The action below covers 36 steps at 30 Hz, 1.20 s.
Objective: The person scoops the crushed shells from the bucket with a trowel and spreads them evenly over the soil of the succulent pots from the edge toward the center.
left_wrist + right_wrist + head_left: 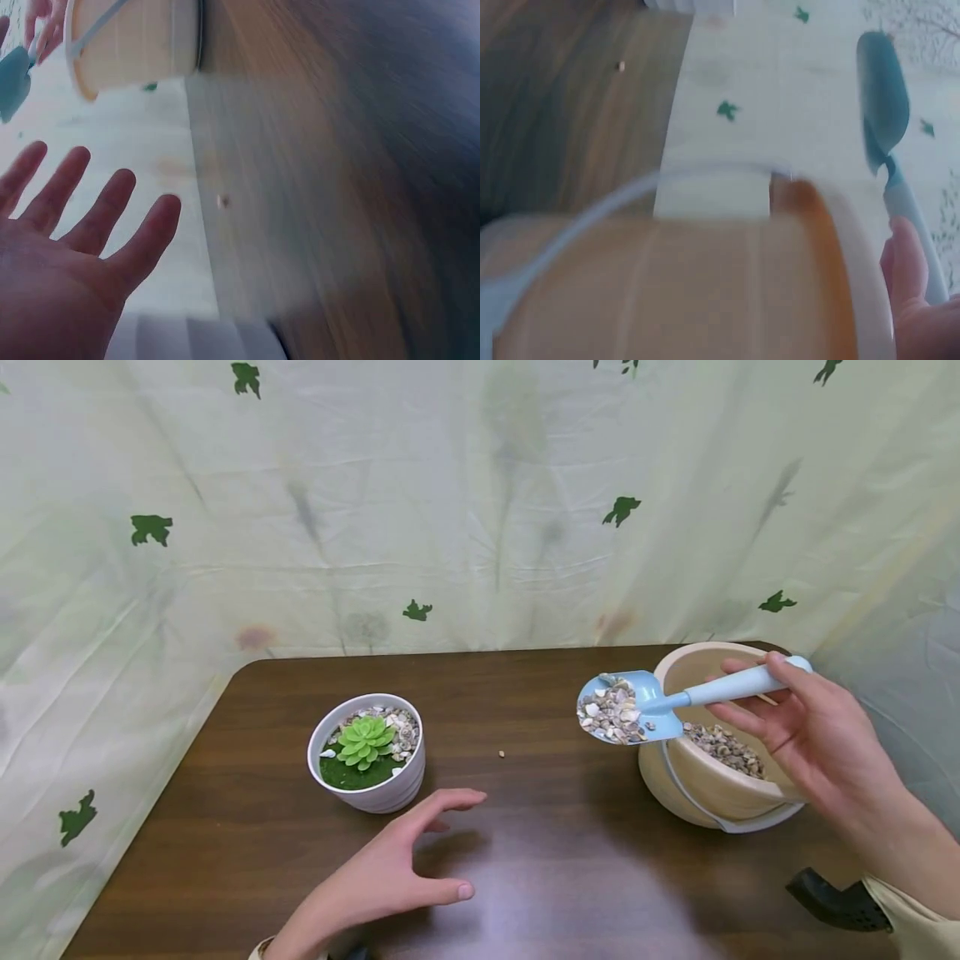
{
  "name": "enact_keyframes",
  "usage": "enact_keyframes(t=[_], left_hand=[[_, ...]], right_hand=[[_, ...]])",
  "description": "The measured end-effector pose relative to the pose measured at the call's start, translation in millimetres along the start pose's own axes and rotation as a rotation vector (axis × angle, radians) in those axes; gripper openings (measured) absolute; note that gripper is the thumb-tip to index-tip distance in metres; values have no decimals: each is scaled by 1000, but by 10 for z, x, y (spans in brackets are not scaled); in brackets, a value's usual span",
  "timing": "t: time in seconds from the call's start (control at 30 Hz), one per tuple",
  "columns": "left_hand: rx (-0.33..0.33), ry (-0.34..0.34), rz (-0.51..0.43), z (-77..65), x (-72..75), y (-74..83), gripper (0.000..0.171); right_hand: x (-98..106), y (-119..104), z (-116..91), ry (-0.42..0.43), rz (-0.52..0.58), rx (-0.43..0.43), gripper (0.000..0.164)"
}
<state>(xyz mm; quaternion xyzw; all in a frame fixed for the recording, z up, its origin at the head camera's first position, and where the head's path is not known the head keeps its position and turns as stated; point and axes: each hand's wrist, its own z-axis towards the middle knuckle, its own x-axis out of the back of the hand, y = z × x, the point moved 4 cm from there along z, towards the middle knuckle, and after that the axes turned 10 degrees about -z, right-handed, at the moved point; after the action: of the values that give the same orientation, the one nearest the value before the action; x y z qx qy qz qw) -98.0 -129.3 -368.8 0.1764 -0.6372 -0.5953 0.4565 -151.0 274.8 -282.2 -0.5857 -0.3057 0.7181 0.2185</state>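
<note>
Two bare hands reach in over a dark brown wooden bench (pixel 540 835), and the right hand (pixel 832 735) has its grip closed on the pale handle of a light blue scoop (pixel 678 699), held between thumb and fingers. The scoop is raised off the bench, its blade pointing to the person's left and loaded with small mixed stones (pixel 611 714); in the head view the blade overlaps the left rim of a cream bucket (pixel 720 793). That bucket stands at the right of the bench, with more stones (pixel 723 750) visible inside and a grey-blue carrying handle (pixel 738 827) hanging down its near side. The left hand's grip is released, its thumb and fingers spread apart over the bench near a white ribbed pot (pixel 386 795). In the pot, a green succulent (pixel 365 742) sits between dark green moss (pixel 348 775) at the front and gravel (pixel 403 735) at the back right. A single pebble (pixel 502 754) lies on the bench between pot and bucket. Behind the bench hangs a pale curtain (pixel 450 485) patterned with dark green leaf shapes.
</note>
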Motion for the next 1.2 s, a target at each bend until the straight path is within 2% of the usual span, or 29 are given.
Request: enact_keyframes(t=[0.13, 0.3, 0.5, 0.63, 0.77, 0.9, 1.03, 1.2], left_hand=[[-31, 30, -27, -217, 175, -48, 72], [-29, 94, -8, -484, 455, -113, 64], [1, 237, 82, -777, 822, -130, 52], [75, 360, 142, -876, 1045, -187, 46], [131, 469, 153, -887, 1225, -276, 50], [98, 517, 118, -810, 1335, -363, 65], [43, 487, 29, -652, 1396, -408, 82], [31, 376, -68, -414, 1443, -444, 96]], right_hand=[[-130, 111, 33, 19, -21, 22, 25], [-294, 234, 74, 13, -80, 32, 22], [-476, 379, 122, 6, -181, 43, 22], [-586, 508, 144, 22, -239, 51, 20], [-669, 672, 162, 44, -303, 50, 19], [-718, 862, 199, 73, -348, 25, 17], [-758, 1053, 259, 112, -393, 2, 16], [-797, 1301, 349, 150, -432, 8, 14]])
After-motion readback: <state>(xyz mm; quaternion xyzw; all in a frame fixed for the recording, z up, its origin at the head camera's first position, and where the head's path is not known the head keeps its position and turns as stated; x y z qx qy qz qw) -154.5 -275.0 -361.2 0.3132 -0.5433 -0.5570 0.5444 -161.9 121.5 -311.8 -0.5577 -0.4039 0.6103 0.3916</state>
